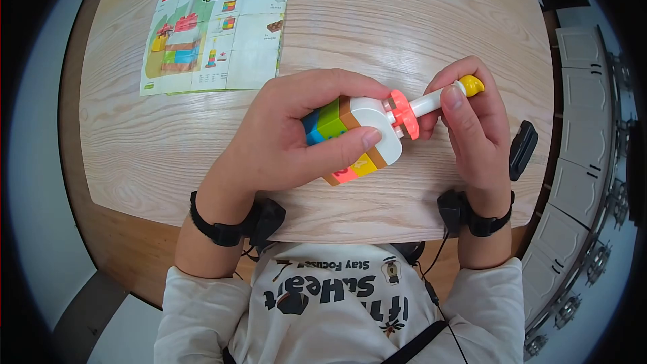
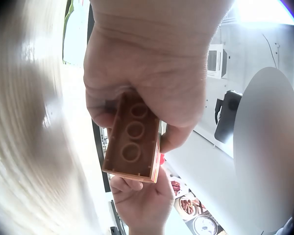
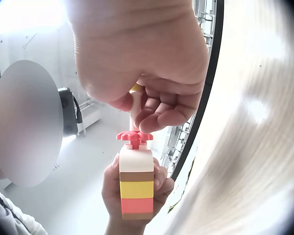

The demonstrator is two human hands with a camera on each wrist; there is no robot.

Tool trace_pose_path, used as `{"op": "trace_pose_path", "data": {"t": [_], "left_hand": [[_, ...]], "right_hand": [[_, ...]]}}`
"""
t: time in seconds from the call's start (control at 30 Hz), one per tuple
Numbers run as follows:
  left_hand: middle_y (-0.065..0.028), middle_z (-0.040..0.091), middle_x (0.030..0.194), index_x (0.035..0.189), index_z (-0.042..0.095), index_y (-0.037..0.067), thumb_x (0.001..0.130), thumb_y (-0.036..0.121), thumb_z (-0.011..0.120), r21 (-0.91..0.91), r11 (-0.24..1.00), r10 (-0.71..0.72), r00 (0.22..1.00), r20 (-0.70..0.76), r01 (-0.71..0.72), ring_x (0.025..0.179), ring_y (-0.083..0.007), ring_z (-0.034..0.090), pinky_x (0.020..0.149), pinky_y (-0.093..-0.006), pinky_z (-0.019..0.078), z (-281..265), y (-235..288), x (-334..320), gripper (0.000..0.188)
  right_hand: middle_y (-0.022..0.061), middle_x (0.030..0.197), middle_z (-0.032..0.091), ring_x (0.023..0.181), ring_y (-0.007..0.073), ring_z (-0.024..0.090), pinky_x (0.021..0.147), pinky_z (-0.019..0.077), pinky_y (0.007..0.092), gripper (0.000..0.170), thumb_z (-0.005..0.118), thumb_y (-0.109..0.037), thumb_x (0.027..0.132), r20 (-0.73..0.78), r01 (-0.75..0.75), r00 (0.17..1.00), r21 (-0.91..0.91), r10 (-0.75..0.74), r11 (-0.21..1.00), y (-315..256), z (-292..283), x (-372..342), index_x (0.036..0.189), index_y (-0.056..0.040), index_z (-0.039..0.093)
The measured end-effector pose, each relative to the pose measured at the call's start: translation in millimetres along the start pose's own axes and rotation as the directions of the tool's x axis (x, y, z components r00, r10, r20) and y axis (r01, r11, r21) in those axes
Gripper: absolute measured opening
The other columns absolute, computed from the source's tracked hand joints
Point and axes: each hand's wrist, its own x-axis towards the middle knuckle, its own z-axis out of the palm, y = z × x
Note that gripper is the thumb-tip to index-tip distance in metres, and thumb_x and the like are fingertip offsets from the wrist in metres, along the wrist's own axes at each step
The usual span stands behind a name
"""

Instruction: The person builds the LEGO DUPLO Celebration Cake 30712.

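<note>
My left hand [image 1: 290,131] grips a stack of coloured bricks [image 1: 330,121], thumb lying on the white rounded top piece [image 1: 369,116]. The stack is tilted, its top toward the right hand. A coral flower-shaped piece [image 1: 405,114] sits at the white top, with a white candle stick [image 1: 427,102] rising from it to a yellow flame tip [image 1: 471,85]. My right hand [image 1: 475,118] pinches the candle near its yellow end. In the left wrist view the stack's hollow brown underside [image 2: 132,142] shows; in the right wrist view the candle, flower and stack line up.
An instruction booklet [image 1: 209,30] lies at the table's back left. A black object [image 1: 523,150] rests near the right edge of the wooden table [image 1: 404,13]. Cabinets [image 1: 581,121] stand beyond that edge on the right.
</note>
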Motion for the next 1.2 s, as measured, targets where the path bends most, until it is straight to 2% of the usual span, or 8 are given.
{"op": "trace_pose_path", "data": {"t": [0.33, 0.43, 0.53, 0.63, 0.73, 0.93, 1.07, 1.2], "left_hand": [[-0.0085, 0.076, 0.104, 0.119, 0.074, 0.001, 0.092, 0.012, 0.08, 0.017, 0.999, -0.035, 0.999, 0.004, 0.035, 0.091, -0.0137, 0.069, 0.079, -0.0275, 0.0542, -3.2, 4.1, -0.2, 0.029], [-0.0119, 0.071, 0.124, 0.129, 0.067, -0.002, 0.093, 0.005, 0.077, 0.042, 0.992, -0.119, 0.99, 0.075, 0.116, 0.11, -0.0166, 0.068, 0.097, -0.0308, 0.054, -7.0, 11.6, -1.0, 0.038], [-0.0104, 0.071, 0.122, 0.129, 0.068, -0.001, 0.091, 0.009, 0.082, -0.051, 0.959, -0.279, 0.96, 0.01, 0.279, 0.112, -0.0171, 0.066, 0.098, -0.0322, 0.0528, -1.9, 20.4, 0.8, 0.042], [-0.0086, 0.071, 0.12, 0.13, 0.069, 0.003, 0.087, 0.01, 0.086, 0.269, 0.963, -0.022, 1.0, -0.016, 0.026, 0.115, -0.0192, 0.063, 0.102, -0.0345, 0.0497, -4.8, 5.4, 1.6, 0.047], [-0.0075, 0.07, 0.123, 0.13, 0.07, 0.006, 0.081, 0.009, 0.089, 0.345, 0.938, -0.031, 0.999, 0.027, 0.02, 0.119, -0.0213, 0.06, 0.105, -0.036, 0.0465, -8.2, 7.2, 0.6, 0.052], [-0.0049, 0.067, 0.121, 0.125, 0.073, 0.007, 0.078, 0.012, 0.091, 0.541, 0.84, 0.088, 0.995, -0.052, -0.046, 0.116, -0.0196, 0.056, 0.1, -0.0346, 0.0469, -9.7, 6.8, 1.7, 0.051], [-0.0015, 0.065, 0.115, 0.128, 0.07, 0.005, 0.081, 0.009, 0.09, 0.448, 0.884, -0.066, 0.985, -0.161, 0.133, 0.109, -0.0138, 0.055, 0.093, -0.0306, 0.0473, -7.3, 5.5, 2.8, 0.051], [0.0, 0.066, 0.112, 0.135, 0.065, 0.004, 0.087, 0.006, 0.086, 0.428, 0.874, -0.14, 0.962, -0.236, 0.232, 0.1, -0.0103, 0.057, 0.087, -0.0277, 0.0486, -7.2, -7.4, 1.1, 0.053]], "right_hand": [[0.0013, 0.09, 0.06, 0.073, 0.0066, 0.055, 0.064, 0.0471, 0.0233, 0.014, 0.059, -0.017, 0.11, 0.082, 0.028, 0.996, -0.017, -0.026, 0.999, 5.2, -5.0, 0.6, 0.113, -0.0043, 0.055], [0.001, 0.091, 0.059, 0.073, 0.006, 0.055, 0.064, 0.0467, 0.0231, 0.014, 0.062, -0.016, 0.109, 0.038, 0.038, 0.999, -0.016, -0.037, 0.999, 4.0, -0.3, -0.2, 0.114, -0.0039, 0.056], [0.0016, 0.096, 0.062, 0.076, 0.006, 0.056, 0.066, 0.0479, 0.0229, 0.015, 0.065, -0.012, 0.107, -0.018, 0.079, 0.997, -0.014, -0.079, 0.997, 2.8, 2.4, -1.8, 0.116, -0.0034, 0.057], [0.0033, 0.104, 0.065, 0.083, 0.0067, 0.059, 0.072, 0.0497, 0.0227, 0.021, 0.07, -0.007, 0.102, 0.028, 0.13, 0.991, -0.043, -0.129, 0.991, 1.5, 3.8, -3.9, 0.119, -0.0028, 0.059], [0.005, 0.111, 0.067, 0.089, 0.0075, 0.061, 0.078, 0.0507, 0.0229, 0.029, 0.075, -0.004, 0.098, 0.12, 0.228, 0.969, -0.118, -0.214, 0.966, 9.4, -0.3, -1.2, 0.122, -0.0026, 0.06], [0.0012, 0.102, 0.063, 0.086, 0.0068, 0.058, 0.077, 0.0488, 0.0237, 0.039, 0.078, -0.001, 0.094, 0.057, 0.209, 0.977, -0.103, -0.204, 0.972, 6.7, 9.2, -0.5, 0.128, -0.0036, 0.06], [-0.0008, 0.094, 0.058, 0.08, 0.0062, 0.054, 0.072, 0.0467, 0.0236, 0.045, 0.076, 0.0, 0.093, 0.056, 0.279, 0.96, -0.161, -0.273, 0.947, 19.5, 1.3, 4.4, 0.134, -0.0051, 0.057], [0.0034, 0.093, 0.059, 0.076, 0.0114, 0.058, 0.07, 0.0502, 0.0268, 0.053, 0.075, -0.002, 0.093, 0.044, 0.159, 0.987, -0.406, -0.155, 0.9, 16.5, -2.8, 6.8, 0.14, -0.0051, 0.052]]}}
